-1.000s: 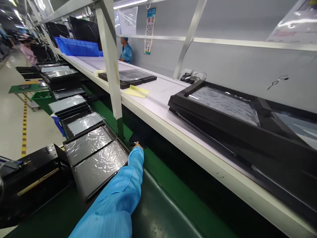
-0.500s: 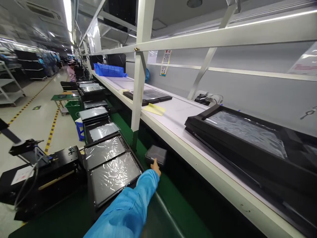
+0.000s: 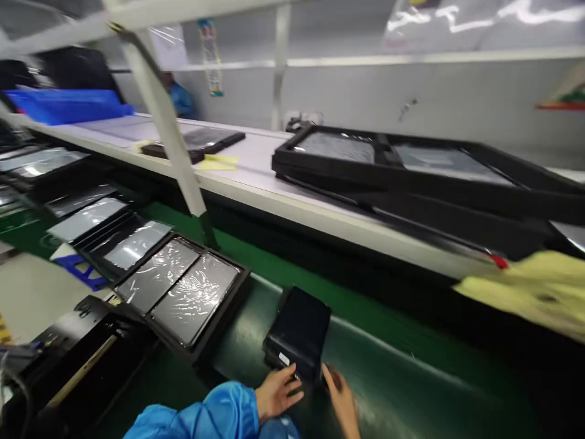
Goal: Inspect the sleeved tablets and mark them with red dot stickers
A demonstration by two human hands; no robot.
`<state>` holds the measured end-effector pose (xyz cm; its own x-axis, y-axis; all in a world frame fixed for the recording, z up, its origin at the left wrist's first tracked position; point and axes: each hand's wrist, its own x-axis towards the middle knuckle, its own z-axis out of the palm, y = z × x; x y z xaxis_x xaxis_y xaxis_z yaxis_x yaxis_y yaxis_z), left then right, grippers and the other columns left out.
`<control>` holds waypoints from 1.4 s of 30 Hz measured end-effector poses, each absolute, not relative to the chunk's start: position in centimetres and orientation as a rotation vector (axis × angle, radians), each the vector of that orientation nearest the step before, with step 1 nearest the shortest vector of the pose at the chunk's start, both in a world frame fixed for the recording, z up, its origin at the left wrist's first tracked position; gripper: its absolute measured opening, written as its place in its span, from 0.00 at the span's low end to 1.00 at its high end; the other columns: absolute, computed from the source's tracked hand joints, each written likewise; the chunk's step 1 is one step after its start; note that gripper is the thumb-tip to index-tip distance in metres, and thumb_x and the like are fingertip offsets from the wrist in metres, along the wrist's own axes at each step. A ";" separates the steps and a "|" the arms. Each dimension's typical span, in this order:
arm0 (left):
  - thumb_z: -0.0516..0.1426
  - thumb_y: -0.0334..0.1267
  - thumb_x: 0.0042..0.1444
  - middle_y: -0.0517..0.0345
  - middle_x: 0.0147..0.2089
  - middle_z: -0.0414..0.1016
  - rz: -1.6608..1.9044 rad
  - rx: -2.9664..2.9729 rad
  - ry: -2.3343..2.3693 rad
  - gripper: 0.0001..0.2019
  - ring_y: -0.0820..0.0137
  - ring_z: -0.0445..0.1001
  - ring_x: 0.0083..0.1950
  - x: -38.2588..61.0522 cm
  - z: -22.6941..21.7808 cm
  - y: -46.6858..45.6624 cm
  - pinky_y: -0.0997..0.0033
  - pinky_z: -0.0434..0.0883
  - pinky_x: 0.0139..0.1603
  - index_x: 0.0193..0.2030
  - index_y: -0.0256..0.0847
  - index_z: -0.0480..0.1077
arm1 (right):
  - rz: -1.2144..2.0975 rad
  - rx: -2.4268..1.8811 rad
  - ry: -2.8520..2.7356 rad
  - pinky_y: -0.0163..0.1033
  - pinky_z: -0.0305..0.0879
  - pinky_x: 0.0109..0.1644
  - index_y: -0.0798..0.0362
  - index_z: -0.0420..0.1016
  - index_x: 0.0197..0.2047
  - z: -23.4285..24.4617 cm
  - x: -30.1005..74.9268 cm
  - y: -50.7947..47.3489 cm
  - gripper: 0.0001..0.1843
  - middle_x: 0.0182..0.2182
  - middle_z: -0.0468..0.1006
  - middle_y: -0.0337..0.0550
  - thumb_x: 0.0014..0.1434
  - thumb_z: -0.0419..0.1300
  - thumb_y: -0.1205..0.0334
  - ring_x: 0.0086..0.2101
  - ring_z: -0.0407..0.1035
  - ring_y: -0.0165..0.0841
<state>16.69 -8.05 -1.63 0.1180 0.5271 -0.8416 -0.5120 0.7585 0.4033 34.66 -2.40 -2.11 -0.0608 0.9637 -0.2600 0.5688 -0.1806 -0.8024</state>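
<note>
A black, flat, box-like device [image 3: 299,329] with a small white label on its near left side lies on the dark green work surface [image 3: 393,378] before me. My left hand [image 3: 278,393] is at its near left corner with fingers spread, close to the label. On the near right, my right hand [image 3: 340,399] has its index finger stretched out along the corner of the device. Blur keeps me from telling how firmly either hand touches it. To the left, a black tray [image 3: 242,286] holds two dark panels [image 3: 189,299] under shiny clear film.
A white shelf [image 3: 256,183] runs along the back, carrying black foam frames [image 3: 329,167] with film-covered panels. Its white post [image 3: 164,122] stands at left. Yellow cloth [image 3: 530,289] hangs at right. More trays line the left, beyond a black machine [image 3: 86,360].
My view has swung right and down. One hand was reaching far out with a dark flat item; now both hands are close to me, beside the black device on the green surface.
</note>
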 end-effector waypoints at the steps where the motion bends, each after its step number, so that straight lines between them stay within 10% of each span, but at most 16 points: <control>1: 0.73 0.44 0.41 0.53 0.45 0.81 0.657 0.072 1.227 0.16 0.61 0.81 0.56 16.1 -1.2 -8.9 0.64 0.77 0.58 0.31 0.45 0.71 | 1.166 -1.864 -1.530 0.46 0.78 0.47 0.52 0.75 0.54 -3.2 34.4 -3.1 0.17 0.49 0.78 0.46 0.69 0.63 0.51 0.45 0.76 0.38; 5: 0.70 0.40 0.44 0.44 0.41 0.84 0.367 0.315 1.190 0.11 0.53 0.84 0.48 13.8 0.6 -9.7 0.53 0.78 0.57 0.33 0.38 0.77 | 1.154 -2.049 -1.309 0.46 0.78 0.47 0.56 0.74 0.53 -6.2 32.8 -2.6 0.15 0.46 0.78 0.45 0.69 0.64 0.55 0.42 0.76 0.35; 14: 0.61 0.42 0.65 0.45 0.71 0.64 0.560 1.032 1.857 0.22 0.51 0.64 0.70 12.2 -1.2 1.5 0.40 0.66 0.68 0.64 0.40 0.68 | 1.050 -2.185 -1.350 0.54 0.74 0.56 0.54 0.73 0.58 -6.6 29.6 2.2 0.20 0.55 0.75 0.49 0.68 0.64 0.52 0.52 0.73 0.42; 22: 0.61 0.44 0.65 0.47 0.60 0.73 0.419 1.240 1.914 0.18 0.57 0.73 0.60 9.9 -1.5 0.5 0.45 0.71 0.62 0.58 0.38 0.72 | 1.214 -2.118 -1.325 0.48 0.77 0.49 0.55 0.74 0.55 -4.9 31.7 0.3 0.17 0.49 0.78 0.46 0.69 0.63 0.53 0.45 0.76 0.37; 31: 0.57 0.54 0.66 0.38 0.70 0.65 0.811 1.136 1.538 0.33 0.54 0.68 0.70 14.9 5.1 1.6 0.53 0.67 0.69 0.72 0.39 0.59 | 1.061 -1.709 -1.375 0.45 0.76 0.48 0.54 0.73 0.52 2.8 28.7 -3.6 0.12 0.42 0.81 0.44 0.65 0.62 0.63 0.41 0.78 0.38; 36: 0.60 0.60 0.60 0.43 0.66 0.74 0.984 1.035 1.268 0.42 0.52 0.75 0.64 16.0 9.5 -1.5 0.51 0.72 0.65 0.75 0.43 0.58 | 1.088 -1.405 -1.525 0.50 0.74 0.58 0.49 0.76 0.51 9.7 30.0 -8.3 0.14 0.51 0.83 0.50 0.62 0.60 0.59 0.52 0.78 0.46; 40: 0.61 0.54 0.62 0.51 0.74 0.65 1.233 0.968 1.103 0.34 0.53 0.62 0.75 14.5 13.4 -4.9 0.54 0.59 0.77 0.72 0.45 0.64 | 0.705 -1.286 -1.488 0.58 0.58 0.72 0.47 0.80 0.46 15.0 35.4 -10.1 0.09 0.65 0.72 0.49 0.62 0.65 0.57 0.67 0.63 0.48; 42: 0.60 0.49 0.65 0.55 0.77 0.59 1.293 0.977 1.043 0.31 0.56 0.55 0.78 14.4 15.6 -6.3 0.55 0.54 0.79 0.74 0.49 0.62 | 0.585 -1.343 -1.284 0.61 0.54 0.73 0.44 0.76 0.57 16.5 37.2 -10.1 0.24 0.72 0.61 0.48 0.58 0.70 0.54 0.71 0.55 0.50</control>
